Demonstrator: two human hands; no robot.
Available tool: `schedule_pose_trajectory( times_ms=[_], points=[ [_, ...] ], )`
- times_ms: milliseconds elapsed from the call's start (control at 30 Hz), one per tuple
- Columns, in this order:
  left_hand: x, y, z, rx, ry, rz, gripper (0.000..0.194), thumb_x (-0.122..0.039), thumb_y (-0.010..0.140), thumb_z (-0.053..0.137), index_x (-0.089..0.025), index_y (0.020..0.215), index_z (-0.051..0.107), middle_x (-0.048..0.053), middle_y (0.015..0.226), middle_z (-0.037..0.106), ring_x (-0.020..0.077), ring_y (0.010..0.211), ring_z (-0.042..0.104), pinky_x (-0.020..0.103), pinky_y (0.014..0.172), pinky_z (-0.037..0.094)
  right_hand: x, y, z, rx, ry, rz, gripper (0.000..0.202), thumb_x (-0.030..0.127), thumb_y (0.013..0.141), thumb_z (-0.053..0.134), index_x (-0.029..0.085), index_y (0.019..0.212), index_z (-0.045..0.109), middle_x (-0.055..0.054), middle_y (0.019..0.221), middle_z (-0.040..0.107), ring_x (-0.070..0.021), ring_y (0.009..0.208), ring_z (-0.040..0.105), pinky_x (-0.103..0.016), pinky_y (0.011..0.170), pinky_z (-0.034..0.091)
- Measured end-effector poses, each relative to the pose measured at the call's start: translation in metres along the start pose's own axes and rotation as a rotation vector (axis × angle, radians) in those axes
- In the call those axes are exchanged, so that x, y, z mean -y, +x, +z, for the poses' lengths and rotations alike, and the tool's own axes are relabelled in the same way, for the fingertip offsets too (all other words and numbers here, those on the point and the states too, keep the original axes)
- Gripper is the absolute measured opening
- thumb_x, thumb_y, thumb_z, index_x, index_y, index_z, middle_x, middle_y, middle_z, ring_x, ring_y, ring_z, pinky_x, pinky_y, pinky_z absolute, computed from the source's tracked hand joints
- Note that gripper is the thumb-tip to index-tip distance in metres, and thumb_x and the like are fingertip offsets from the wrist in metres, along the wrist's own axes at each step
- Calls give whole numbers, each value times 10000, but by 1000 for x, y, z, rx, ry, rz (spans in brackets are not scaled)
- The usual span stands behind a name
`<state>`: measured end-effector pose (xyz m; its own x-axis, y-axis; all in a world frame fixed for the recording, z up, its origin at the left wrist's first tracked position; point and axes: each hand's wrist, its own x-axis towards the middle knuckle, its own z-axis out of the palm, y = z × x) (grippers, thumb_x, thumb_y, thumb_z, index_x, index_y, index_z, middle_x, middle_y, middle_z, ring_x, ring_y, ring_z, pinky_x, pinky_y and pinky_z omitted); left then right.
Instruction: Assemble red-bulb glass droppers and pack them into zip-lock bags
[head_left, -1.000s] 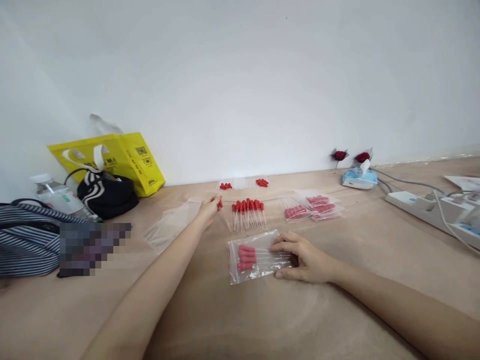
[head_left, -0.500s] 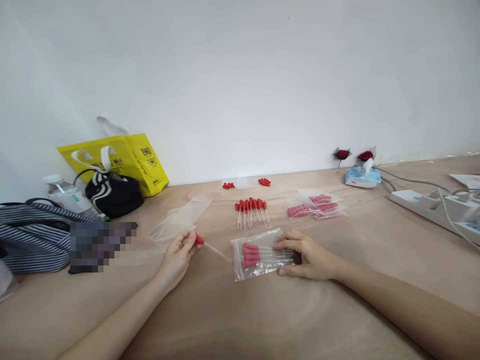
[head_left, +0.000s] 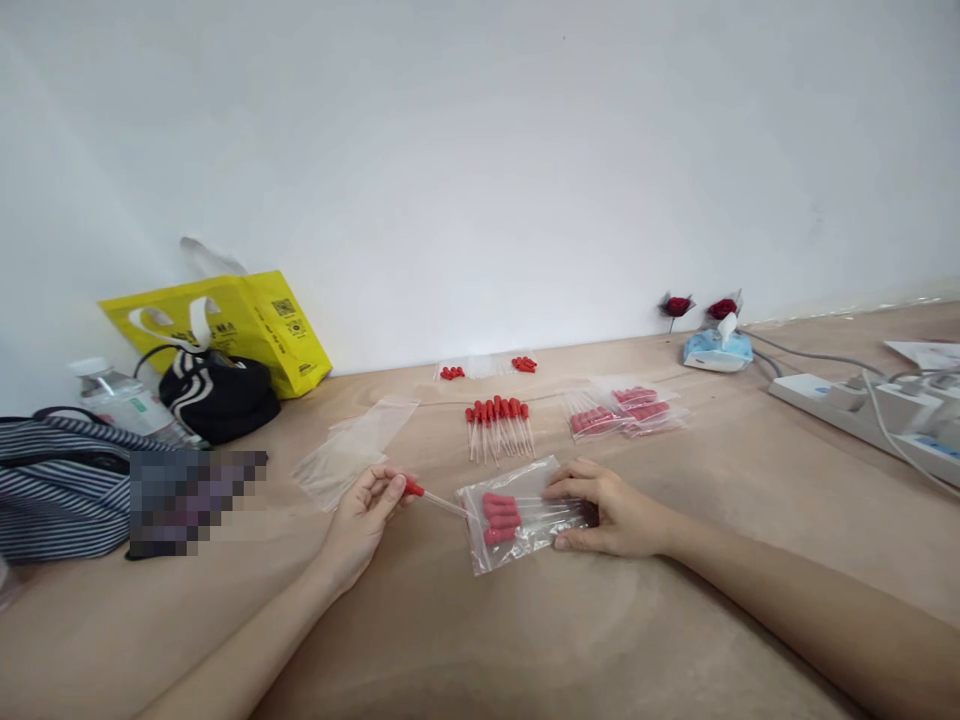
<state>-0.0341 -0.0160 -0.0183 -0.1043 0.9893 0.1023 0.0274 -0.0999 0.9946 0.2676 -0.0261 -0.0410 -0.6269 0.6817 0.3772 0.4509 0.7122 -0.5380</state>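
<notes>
Pinched by its red bulb, a glass dropper (head_left: 442,502) is in my left hand (head_left: 369,518), its clear tip pointing right at the open-looking end of a zip bag (head_left: 480,566). Several red-bulbed droppers (head_left: 501,520) lie inside that clear bag, bulbs to the left. My right hand (head_left: 611,512) grips the bag's right end between thumb and fingers. Whether the dropper's tip is inside the mouth or just touching it, I cannot tell. Beyond the bag lies a row of loose droppers (head_left: 498,425) with red bulbs facing away from me.
Filled bags (head_left: 634,410) lie stacked at the right, flat unfilled-looking bags (head_left: 352,450) at the left. Small bags of red bulbs (head_left: 524,366) rest by the wall. A yellow bag (head_left: 289,340), a bottle (head_left: 124,400), tissues (head_left: 718,352) and a power strip (head_left: 840,412) stand around the edges.
My left hand has moved the dropper right, bringing its tip to the bag's mouth. The bag's left end has dipped slightly towards me; my right hand stays on it.
</notes>
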Motion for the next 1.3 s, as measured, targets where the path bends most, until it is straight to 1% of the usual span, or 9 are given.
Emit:
schedule_pose_trajectory(
  times_ms=[167,333,533,667,767,833,933,1100,1300],
  points=[
    [2,0,-1,1,51,95,360,-448,550,716,-173,697,536,8,709,638,163,708,605,270,673,493,0,0,0,1,2,-6,469,468,677,616,176,1041,576,-97,993,542,-207,917,504,-351,792,429],
    [4,-2,-1,78,87,42,337,-424,580,704,-163,713,536,29,774,653,167,734,610,281,712,484,1,0,-1,1,3,8,471,451,679,622,164,1049,574,-97,994,542,-199,919,503,-343,803,428],
    [2,-7,-3,127,151,7,286,-323,576,719,-187,694,497,-16,682,642,138,689,603,227,647,460,0,0,1,-11,12,39,484,451,672,629,175,1066,572,-92,1001,533,-203,934,494,-342,811,425],
    [-3,-13,-5,303,348,25,237,-281,580,704,-181,639,498,-43,581,574,103,532,543,188,500,407,-1,0,3,-48,-61,70,399,470,719,574,197,1004,626,-89,973,513,-202,906,487,-345,787,419],
    [-5,-16,-4,394,509,68,208,-285,604,673,-175,730,549,-49,585,536,74,449,467,178,436,359,0,0,4,-78,-117,113,367,483,735,546,221,969,652,-70,877,486,-184,828,487,-336,731,423],
    [-4,-17,-2,378,572,119,211,-294,620,649,-168,765,563,-46,585,534,74,444,456,180,433,356,0,0,4,-68,-89,147,380,488,736,542,220,982,649,-53,822,461,-160,765,489,-307,686,430],
    [-1,-13,0,343,615,172,176,-313,656,612,-159,731,572,-23,601,572,99,492,500,194,463,385,0,1,4,-39,-17,179,413,490,723,558,205,1011,636,-51,837,455,-144,736,497,-276,650,438],
    [1,-7,-2,328,693,275,170,-336,712,581,-171,743,609,0,678,607,126,582,540,219,534,426,-1,1,-2,6,51,123,347,420,761,544,201,1018,624,-67,926,507,-164,844,512,-287,743,437],
    [3,-10,6,373,639,254,149,-280,728,549,-161,777,625,30,757,598,145,655,576,247,593,465,-2,0,-7,53,31,123,347,388,754,558,189,1034,609,-85,1006,520,-193,914,512,-332,816,422]
  ],
)
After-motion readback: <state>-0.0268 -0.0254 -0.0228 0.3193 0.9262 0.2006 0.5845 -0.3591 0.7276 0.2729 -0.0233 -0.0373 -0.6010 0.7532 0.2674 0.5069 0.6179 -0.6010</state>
